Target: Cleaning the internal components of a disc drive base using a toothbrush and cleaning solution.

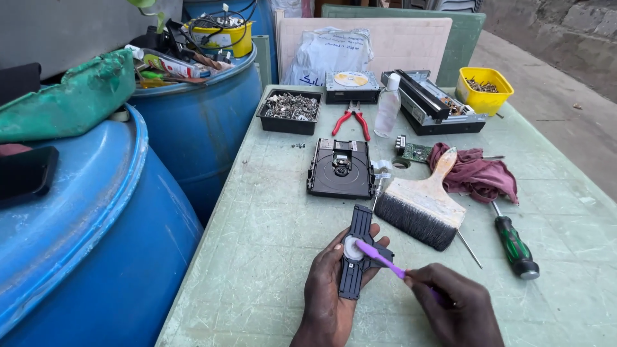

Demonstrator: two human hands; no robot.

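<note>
- Both my hands work at the bottom centre of the frame: my left hand point(328, 289) grips a black plastic bracket point(357, 252), white disc at its middle.
- Right of it, my right hand point(453, 308) pinches a purple toothbrush point(380, 258), bristles touching the disc.
- Just above lies a wide paintbrush point(421, 209).

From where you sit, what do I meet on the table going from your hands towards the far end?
Left hand holding a black plastic part → wide paintbrush → open disc drive → red-handled pliers → black tray of screws → disc drive unit → white plastic bag.
</note>
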